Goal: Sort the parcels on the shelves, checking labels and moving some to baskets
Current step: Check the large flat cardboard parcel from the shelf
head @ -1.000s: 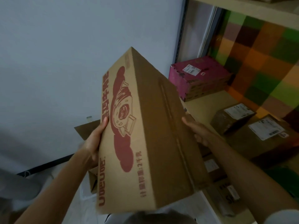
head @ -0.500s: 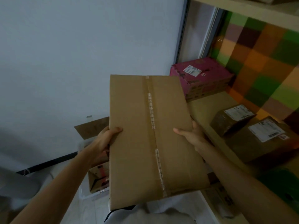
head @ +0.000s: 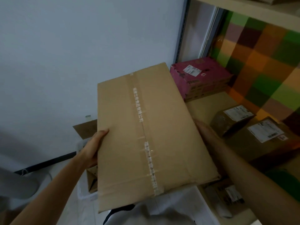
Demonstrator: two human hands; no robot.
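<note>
Cardboard box (head: 146,135), taped face up, has swung its far corner just beside the pink parcel (head: 201,75) since 0.5 s ago. Left hand (head: 93,148) clasps its left edge, thumb on top. Right hand (head: 203,129) is at the right edge, fingers hidden beneath; grip cannot be told.

Open on the shelf board (head: 203,106) only along the bare strip between the pink box (head: 199,78) far back and the small brown parcel (head: 232,120) nearer right, with the larger brown parcel (head: 259,143) just beside it. Blocked across the near middle by the wide carton (head: 146,135). Capped overhead by the upper shelf (head: 243,8).
</note>
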